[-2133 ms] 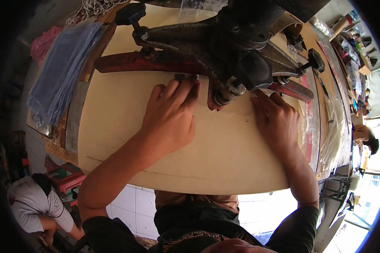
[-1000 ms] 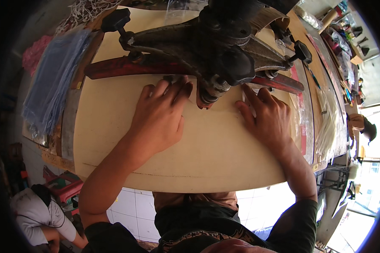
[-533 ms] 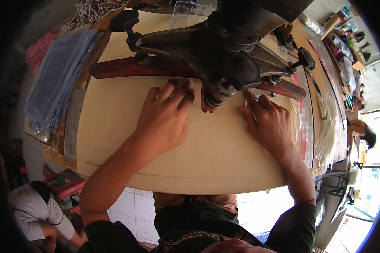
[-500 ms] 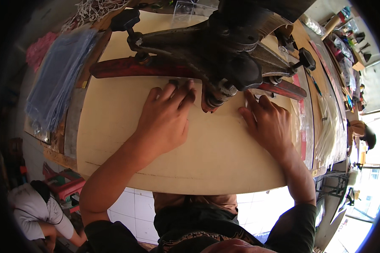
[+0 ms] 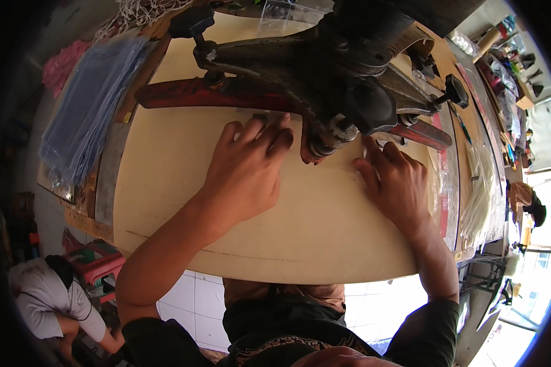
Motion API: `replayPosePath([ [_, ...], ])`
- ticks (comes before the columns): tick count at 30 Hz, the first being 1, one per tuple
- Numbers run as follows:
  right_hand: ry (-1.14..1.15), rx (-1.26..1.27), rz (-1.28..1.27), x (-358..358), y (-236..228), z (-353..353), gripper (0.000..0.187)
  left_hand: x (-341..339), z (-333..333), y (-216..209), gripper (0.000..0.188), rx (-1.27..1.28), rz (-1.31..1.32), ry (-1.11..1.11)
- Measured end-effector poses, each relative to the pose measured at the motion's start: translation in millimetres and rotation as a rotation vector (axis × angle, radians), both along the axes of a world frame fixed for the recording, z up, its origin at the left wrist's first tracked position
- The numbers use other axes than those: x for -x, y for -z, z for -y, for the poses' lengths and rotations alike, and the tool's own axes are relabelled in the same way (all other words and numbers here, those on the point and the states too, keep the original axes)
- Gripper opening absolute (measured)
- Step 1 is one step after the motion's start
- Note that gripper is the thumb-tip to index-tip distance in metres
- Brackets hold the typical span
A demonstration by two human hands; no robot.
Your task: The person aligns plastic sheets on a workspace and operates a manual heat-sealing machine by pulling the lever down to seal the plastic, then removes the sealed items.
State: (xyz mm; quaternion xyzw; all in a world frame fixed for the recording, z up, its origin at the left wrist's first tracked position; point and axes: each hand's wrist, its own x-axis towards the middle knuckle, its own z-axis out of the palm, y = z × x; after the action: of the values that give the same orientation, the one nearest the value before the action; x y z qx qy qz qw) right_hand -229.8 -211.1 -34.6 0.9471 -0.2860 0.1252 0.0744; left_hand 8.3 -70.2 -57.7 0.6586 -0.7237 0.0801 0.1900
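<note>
A dark metal press head (image 5: pixel 343 79) with black knobs stands over a tan board (image 5: pixel 324 226). Red bars (image 5: pixel 220 95) hang from its arms just above the board. My left hand (image 5: pixel 245 165) rests on the board with its fingers apart, their tips at the lower edge of the left bar. Beside those fingertips shows a bit of clear plastic, mostly hidden under the bar. My right hand (image 5: pixel 398 183) lies near the right bar (image 5: pixel 422 133), fingers bent, thumb apart from the index finger. A small pale edge shows by its fingertips; I cannot make out what it is.
A stack of bluish clear plastic sheets (image 5: pixel 92 110) lies at the left, beside pink material (image 5: pixel 64 64). Pale strips (image 5: pixel 477 189) hang over the right side. Another person (image 5: pixel 49 300) bends low at the lower left by a red stool (image 5: pixel 98 263).
The whole view has shifted slightly, so the press and both hands appear a little farther right. Both hands keep nearly the same pose by the red bars.
</note>
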Motion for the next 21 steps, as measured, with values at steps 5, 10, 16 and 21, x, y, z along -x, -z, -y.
replayPosePath([
  [5, -0.005, -0.003, 0.011, -0.6, -0.8, -0.4, 0.046, 0.8, 0.4, 1.0, 0.051, -0.002, 0.001, -0.002],
  [10, -0.015, 0.003, 0.021, -2.2, -0.9, 0.0, 0.045, 0.4, 0.0, 1.5, 0.052, 0.027, 0.004, -0.001],
  [16, 0.007, 0.02, 0.0, -1.5, -0.8, -1.2, 0.045, 0.5, -0.8, 1.6, 0.052, 0.046, -0.008, 0.0],
  [21, 0.013, 0.01, 0.002, -4.1, 0.8, -2.4, 0.042, 0.4, 1.9, 6.3, 0.037, 0.113, 0.021, -0.03],
])
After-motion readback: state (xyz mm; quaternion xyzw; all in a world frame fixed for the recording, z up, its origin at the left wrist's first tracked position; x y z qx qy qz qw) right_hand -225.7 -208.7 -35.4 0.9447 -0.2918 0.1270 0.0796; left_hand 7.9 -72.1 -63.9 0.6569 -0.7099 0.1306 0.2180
